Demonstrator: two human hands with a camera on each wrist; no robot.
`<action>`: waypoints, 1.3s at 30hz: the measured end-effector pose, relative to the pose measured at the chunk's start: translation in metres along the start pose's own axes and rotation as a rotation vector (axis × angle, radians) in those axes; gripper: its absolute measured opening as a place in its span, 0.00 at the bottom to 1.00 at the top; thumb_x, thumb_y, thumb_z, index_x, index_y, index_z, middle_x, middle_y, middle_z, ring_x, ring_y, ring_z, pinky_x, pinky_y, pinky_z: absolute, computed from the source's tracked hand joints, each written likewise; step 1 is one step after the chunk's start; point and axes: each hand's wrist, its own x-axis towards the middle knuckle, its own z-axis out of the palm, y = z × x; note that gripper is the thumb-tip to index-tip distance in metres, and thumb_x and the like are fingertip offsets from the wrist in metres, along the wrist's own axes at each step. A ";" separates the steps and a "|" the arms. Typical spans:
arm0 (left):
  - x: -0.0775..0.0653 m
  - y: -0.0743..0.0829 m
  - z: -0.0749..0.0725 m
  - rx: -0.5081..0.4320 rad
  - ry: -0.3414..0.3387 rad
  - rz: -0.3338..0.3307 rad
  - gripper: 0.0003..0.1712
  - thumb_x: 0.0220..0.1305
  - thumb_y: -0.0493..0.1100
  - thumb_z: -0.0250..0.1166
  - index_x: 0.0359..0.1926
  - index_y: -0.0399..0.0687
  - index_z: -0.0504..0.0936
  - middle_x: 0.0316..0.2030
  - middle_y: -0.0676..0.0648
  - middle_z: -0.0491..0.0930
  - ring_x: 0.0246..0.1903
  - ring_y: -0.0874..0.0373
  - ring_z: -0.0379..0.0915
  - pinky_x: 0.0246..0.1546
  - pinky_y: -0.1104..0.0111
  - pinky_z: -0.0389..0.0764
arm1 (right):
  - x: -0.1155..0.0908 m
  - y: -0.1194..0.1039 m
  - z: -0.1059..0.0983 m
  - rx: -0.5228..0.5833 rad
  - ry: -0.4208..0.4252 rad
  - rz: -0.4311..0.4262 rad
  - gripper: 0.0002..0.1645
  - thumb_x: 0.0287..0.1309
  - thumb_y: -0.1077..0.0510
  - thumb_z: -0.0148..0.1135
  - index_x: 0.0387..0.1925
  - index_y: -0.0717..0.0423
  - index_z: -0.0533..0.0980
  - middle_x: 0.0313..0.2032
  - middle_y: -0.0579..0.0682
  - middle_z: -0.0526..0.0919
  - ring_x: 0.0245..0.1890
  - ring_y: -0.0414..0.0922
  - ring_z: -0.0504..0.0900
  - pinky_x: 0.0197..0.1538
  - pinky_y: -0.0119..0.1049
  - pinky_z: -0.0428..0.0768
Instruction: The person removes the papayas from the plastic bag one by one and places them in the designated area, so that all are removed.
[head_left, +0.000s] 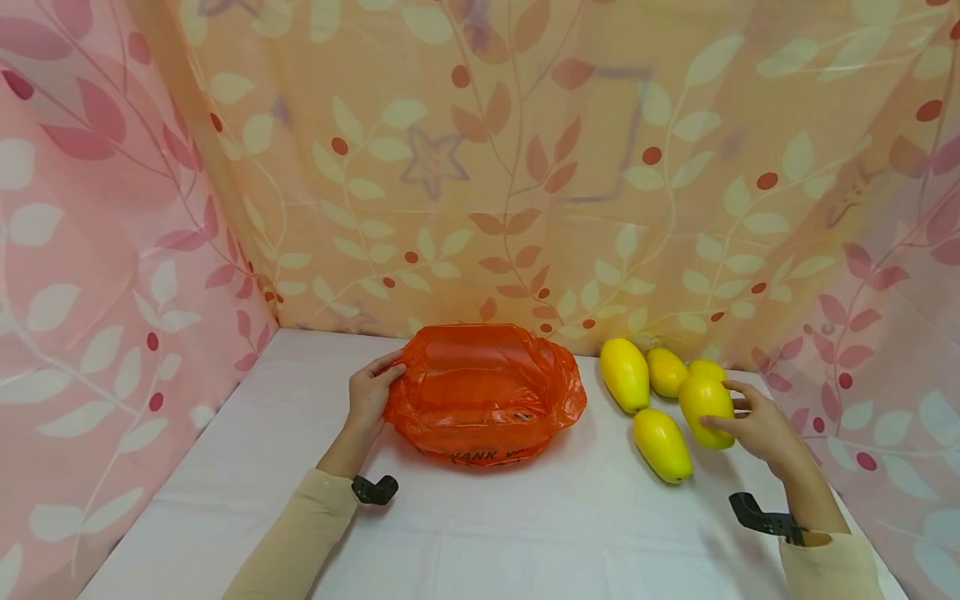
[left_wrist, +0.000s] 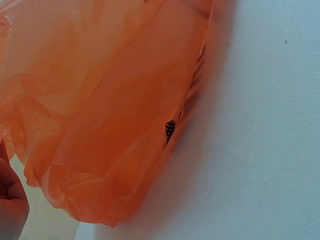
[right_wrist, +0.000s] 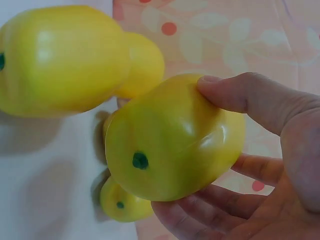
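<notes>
An orange-red plastic bag (head_left: 480, 437) with dark lettering stands spread open in the middle of the table. At its left rim, my left hand (head_left: 367, 394) pinches the plastic; only part of that hand (left_wrist: 12, 200) shows in the left wrist view, beside the bag (left_wrist: 115, 125). On the right, my right hand (head_left: 765, 425) grips a glossy yellow mango (head_left: 707, 412), thumb on one side and fingers on the other. In the right wrist view this mango (right_wrist: 170, 145) shows a green stem spot, and the hand (right_wrist: 260, 165) wraps around its side.
Several more yellow mangoes lie right of the bag: a long one (head_left: 624, 375), a front one (head_left: 663, 446), and two (head_left: 666, 372) at the back by the curtain. White cloth covers the table (head_left: 525, 533). Patterned curtains (head_left: 480, 167) enclose the back and sides.
</notes>
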 end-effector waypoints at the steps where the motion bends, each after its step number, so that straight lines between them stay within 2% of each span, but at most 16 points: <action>1: 0.000 0.000 0.000 0.006 -0.002 0.000 0.20 0.64 0.38 0.65 0.57 0.41 0.81 0.53 0.47 0.82 0.45 0.67 0.75 0.42 0.83 0.79 | 0.000 0.002 0.001 -0.002 -0.003 0.004 0.60 0.58 0.37 0.63 0.73 0.69 0.45 0.63 0.80 0.58 0.57 0.73 0.65 0.54 0.63 0.77; 11: -0.001 0.001 -0.001 0.017 -0.021 0.000 0.20 0.64 0.39 0.65 0.58 0.42 0.81 0.58 0.44 0.79 0.44 0.69 0.76 0.43 0.84 0.78 | 0.008 0.021 0.009 -0.030 -0.036 0.043 0.62 0.55 0.36 0.65 0.72 0.70 0.46 0.61 0.81 0.59 0.54 0.72 0.67 0.53 0.61 0.79; 18: -0.001 0.000 -0.001 0.017 -0.007 -0.007 0.19 0.64 0.38 0.65 0.57 0.42 0.81 0.56 0.45 0.80 0.46 0.66 0.75 0.43 0.83 0.79 | 0.012 0.033 0.017 -0.047 -0.065 0.052 0.61 0.53 0.37 0.68 0.71 0.70 0.49 0.60 0.81 0.60 0.53 0.72 0.69 0.52 0.61 0.79; 24: -0.002 -0.001 -0.001 -0.001 -0.011 -0.013 0.19 0.65 0.38 0.64 0.57 0.42 0.81 0.56 0.45 0.79 0.49 0.63 0.75 0.43 0.83 0.79 | 0.013 0.034 0.022 -0.094 -0.055 0.035 0.59 0.53 0.38 0.68 0.70 0.70 0.51 0.58 0.82 0.62 0.50 0.70 0.71 0.48 0.58 0.81; 33: -0.001 0.000 -0.001 0.007 -0.022 -0.016 0.20 0.66 0.38 0.63 0.59 0.43 0.80 0.59 0.44 0.78 0.53 0.60 0.74 0.44 0.83 0.79 | 0.015 0.033 0.026 -0.130 -0.057 0.058 0.58 0.54 0.42 0.68 0.71 0.70 0.49 0.59 0.82 0.61 0.52 0.72 0.68 0.52 0.63 0.78; 39: -0.001 -0.001 -0.001 -0.013 -0.009 -0.011 0.20 0.65 0.38 0.65 0.57 0.42 0.81 0.56 0.46 0.80 0.50 0.62 0.75 0.44 0.83 0.79 | 0.016 0.031 0.028 -0.146 -0.048 0.064 0.58 0.54 0.44 0.69 0.71 0.70 0.49 0.60 0.82 0.60 0.53 0.73 0.67 0.53 0.65 0.75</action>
